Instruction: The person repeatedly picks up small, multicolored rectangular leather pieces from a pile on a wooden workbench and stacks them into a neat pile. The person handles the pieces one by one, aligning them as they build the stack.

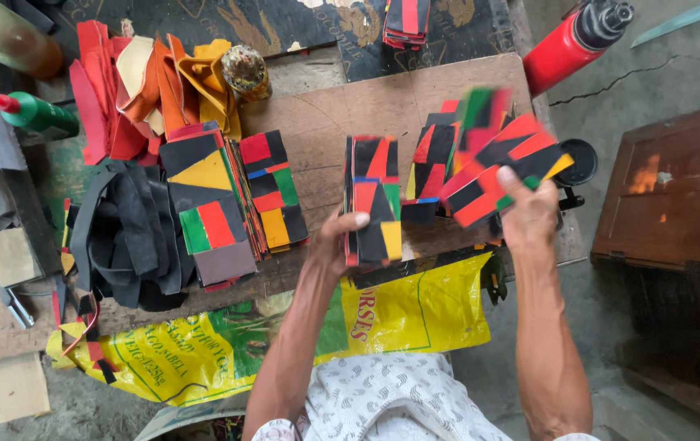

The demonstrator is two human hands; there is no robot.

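Right, head view only:
Left hand (335, 238): your fingers are clamped on the near end of a standing bundle of patchwork strips (373, 198), black, red, yellow and green, thumb on top. Bundle rests on the wooden board (382, 102).
Right hand (529, 214): your fingers are closed around a fanned patchwork panel (506, 167), raised above the board's right end. It's motion-blurred, so grip depth is hard to judge.
Risk, slip: I'd say the fanned panel could slide out of your pinch; you hold it by one edge only.
Risk, topple: the second bundle (435, 167) stands just beside the one you hold; a knock from the panel could likely tip both.
Risk, edge: right end of the board is close under your hand; a dropped piece would probably go to the floor (521, 343).
Surface: worn wooden board, with flat patchwork pieces (272, 189) and black straps (125, 233) at left, red and orange offcuts (133, 90) behind.
Room: cracked concrete floor, yellow printed sack (415, 314) hanging off the near edge, red cylinder (566, 45) far right, green glue bottle (35, 114) far left, brown wooden box (668, 192) at right.
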